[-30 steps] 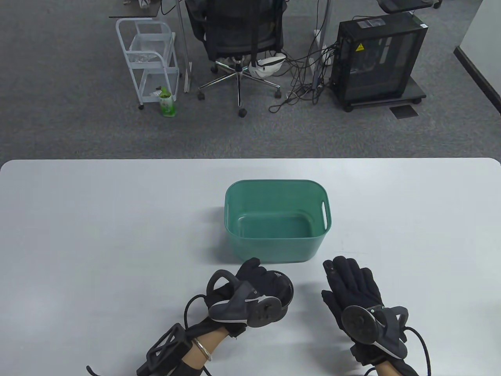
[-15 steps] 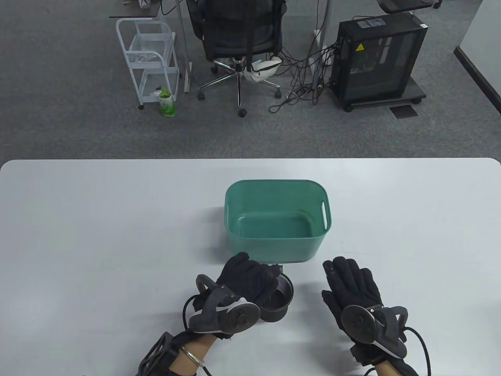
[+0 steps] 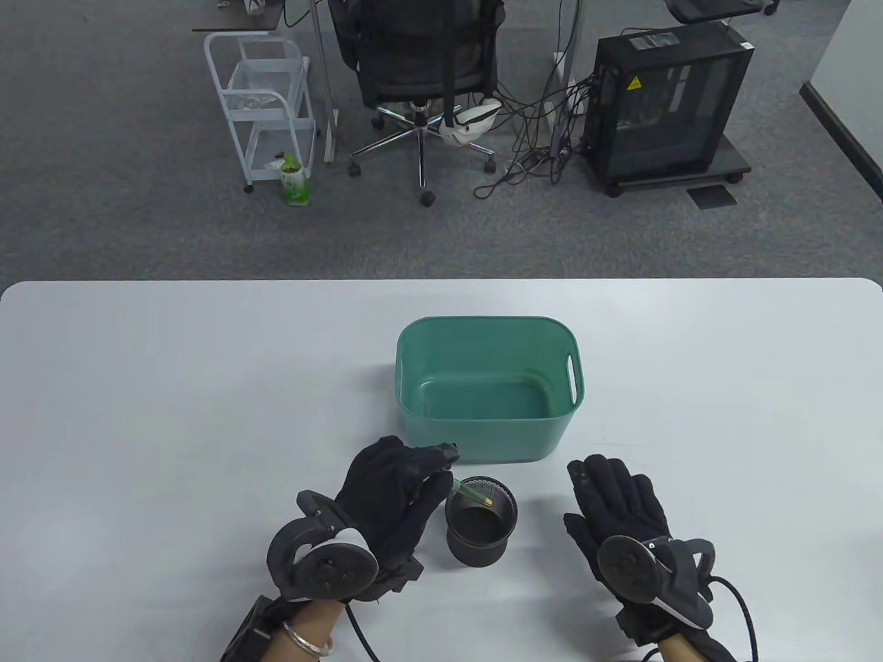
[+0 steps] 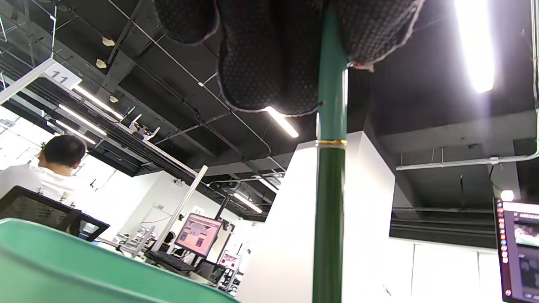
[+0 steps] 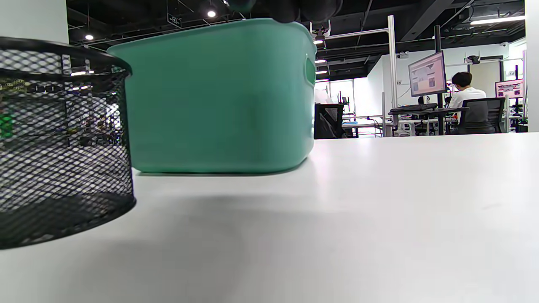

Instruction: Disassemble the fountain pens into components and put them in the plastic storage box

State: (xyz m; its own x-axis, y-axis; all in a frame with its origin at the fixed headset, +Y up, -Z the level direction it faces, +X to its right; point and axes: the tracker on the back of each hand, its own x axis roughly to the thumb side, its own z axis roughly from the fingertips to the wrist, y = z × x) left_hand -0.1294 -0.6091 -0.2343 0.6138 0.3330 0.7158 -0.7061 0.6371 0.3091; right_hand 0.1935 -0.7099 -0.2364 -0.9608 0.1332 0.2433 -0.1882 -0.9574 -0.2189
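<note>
— Since half a second earlier, what had changed?

— Over that half second the left hand drew back toward the lower left of the table view, off the black mesh cup, and came away with a green fountain pen pinched in its fingertips. Before, that hand had covered the cup's mouth.

— And nearest the bottom edge?

— The right hand lay flat on the white table at lower right, fingers straight, holding nothing; it had barely shifted.

— Where exactly was the pen?

— Slanting over the cup's rim at frame centre-bottom, one end in the fingers, the other over the cup's mouth. In the left wrist view the fingertips wrapped the upper barrel above a thin gold ring.

— How would it handle?

— Light, stiff and smooth, I'd judge; likely slippery in fabric gloves. Best gripped with one hand on each side of the gold ring, where the parts probably separate, twisting gently since the nib inside would be delicate.

— Farther up?

— The green plastic storage box stood just beyond the cup, with nothing visible in it.
</note>
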